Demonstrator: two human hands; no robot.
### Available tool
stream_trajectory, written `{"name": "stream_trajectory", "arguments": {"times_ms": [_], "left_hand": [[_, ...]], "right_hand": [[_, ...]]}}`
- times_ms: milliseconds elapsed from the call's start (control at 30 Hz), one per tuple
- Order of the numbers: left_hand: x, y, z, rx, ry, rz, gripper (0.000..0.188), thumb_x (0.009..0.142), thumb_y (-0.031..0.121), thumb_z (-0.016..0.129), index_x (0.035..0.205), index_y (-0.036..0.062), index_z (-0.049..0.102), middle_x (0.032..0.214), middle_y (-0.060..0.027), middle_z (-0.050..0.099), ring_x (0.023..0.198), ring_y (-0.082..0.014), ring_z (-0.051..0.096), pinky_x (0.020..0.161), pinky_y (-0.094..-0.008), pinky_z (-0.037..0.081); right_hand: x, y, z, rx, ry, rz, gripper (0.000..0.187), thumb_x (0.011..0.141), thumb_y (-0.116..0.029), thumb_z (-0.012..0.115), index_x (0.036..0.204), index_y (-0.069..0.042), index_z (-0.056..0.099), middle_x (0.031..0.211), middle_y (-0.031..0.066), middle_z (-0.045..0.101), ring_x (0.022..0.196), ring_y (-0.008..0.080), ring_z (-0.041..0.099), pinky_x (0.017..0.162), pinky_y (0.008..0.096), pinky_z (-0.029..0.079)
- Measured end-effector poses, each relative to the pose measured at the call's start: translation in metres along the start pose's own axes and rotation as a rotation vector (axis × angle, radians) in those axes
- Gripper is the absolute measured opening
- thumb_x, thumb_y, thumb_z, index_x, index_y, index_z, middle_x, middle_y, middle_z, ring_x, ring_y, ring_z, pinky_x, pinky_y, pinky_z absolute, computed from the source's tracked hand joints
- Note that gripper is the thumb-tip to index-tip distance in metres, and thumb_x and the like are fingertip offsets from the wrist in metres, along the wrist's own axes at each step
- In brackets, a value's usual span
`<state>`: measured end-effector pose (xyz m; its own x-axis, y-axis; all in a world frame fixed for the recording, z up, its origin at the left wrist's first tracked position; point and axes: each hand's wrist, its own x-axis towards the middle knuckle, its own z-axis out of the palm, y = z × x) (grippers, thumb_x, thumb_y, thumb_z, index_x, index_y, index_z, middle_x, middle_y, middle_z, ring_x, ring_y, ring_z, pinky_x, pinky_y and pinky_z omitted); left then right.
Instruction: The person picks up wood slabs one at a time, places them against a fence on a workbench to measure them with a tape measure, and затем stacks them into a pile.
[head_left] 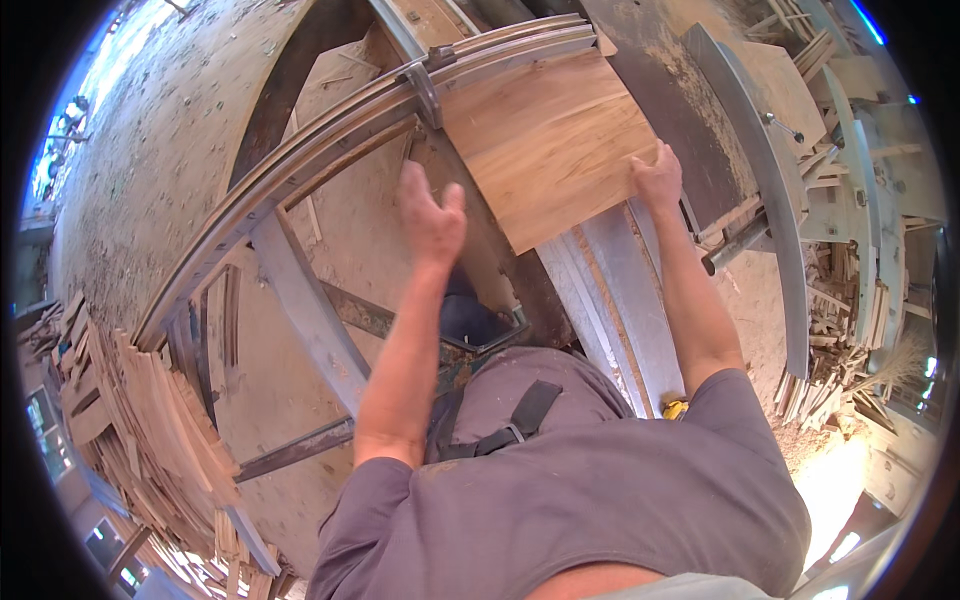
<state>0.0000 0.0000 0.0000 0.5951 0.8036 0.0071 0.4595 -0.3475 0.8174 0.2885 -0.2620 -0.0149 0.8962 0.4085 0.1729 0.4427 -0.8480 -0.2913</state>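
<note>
A square light-brown wooden panel [550, 140] lies flat on the metal machine table [590, 270], its far edge along a long metal rail [330, 140]. My right hand [657, 177] grips the panel at its right near corner, thumb on top and the other fingers partly hidden. To the left of the panel, my left hand [432, 215] is held in the air over the open frame, slightly blurred. Its fingers are apart and nothing is in it. A dark metal stop [425, 90] is clamped on the rail by the panel's far left corner.
Stacked wood strips [150, 430] stand at the left, and more offcuts [835, 320] are heaped at the right. A curved grey metal bar [765, 190] stands right of the table. Below the left hand, a metal cross-arm [310, 300] supports the rail. Something small and yellow [676, 410] is beside my right side.
</note>
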Motion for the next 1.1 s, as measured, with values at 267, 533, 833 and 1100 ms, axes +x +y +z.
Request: {"name": "stream_trajectory", "arguments": {"times_ms": [267,533,833,1100], "left_hand": [[-0.139,0.02,0.028,-0.358,-0.198,-0.252,0.083,0.091,0.024,0.064,0.151,-0.0168,0.025,0.153,-0.0341,0.039,0.148,-0.039,0.034,0.122,-0.0398,0.027],[-0.173,-0.005,-0.071,-0.842,-0.341,-0.526,0.072,0.084,-0.003,0.068,0.149,-0.0106,0.038,0.118,-0.0178,0.07,0.099,-0.0213,0.07,0.089,-0.0323,0.057],[-0.245,0.099,-0.185,-0.808,-0.106,-0.242,0.083,0.092,0.002,0.066,0.158,-0.0079,0.017,0.113,-0.0215,0.07,0.095,-0.0166,0.069,0.083,-0.0256,0.056],[-0.305,0.122,-0.269,-0.708,0.132,0.288,0.075,0.1,0.019,0.064,0.16,0.0007,0.023,0.153,-0.0302,0.043,0.144,-0.0339,0.044,0.12,-0.0443,0.029]], "right_hand": [[-0.123,0.011,-0.074,0.385,-0.109,0.245,0.06,0.081,-0.022,0.069,0.133,0.006,0.059,0.127,0.0288,0.065,0.12,0.0402,0.062,0.104,0.0453,0.047],[-0.276,-0.032,-0.152,0.134,-0.235,-0.237,0.082,0.071,-0.021,0.079,0.144,0.003,0.048,0.147,0.0282,0.047,0.143,0.0437,0.036,0.118,0.0509,0.028],[-0.305,-0.114,-0.178,0.206,-0.184,-0.742,0.074,0.07,0.004,0.065,0.144,-0.003,0.054,0.142,0.0255,0.054,0.137,0.0419,0.048,0.115,0.0471,0.038],[-0.274,-0.145,-0.256,1.545,-0.442,0.041,0.043,0.084,0.007,0.061,0.126,0.004,0.061,0.118,0.0198,0.069,0.102,0.0347,0.071,0.093,0.0444,0.058]]}}
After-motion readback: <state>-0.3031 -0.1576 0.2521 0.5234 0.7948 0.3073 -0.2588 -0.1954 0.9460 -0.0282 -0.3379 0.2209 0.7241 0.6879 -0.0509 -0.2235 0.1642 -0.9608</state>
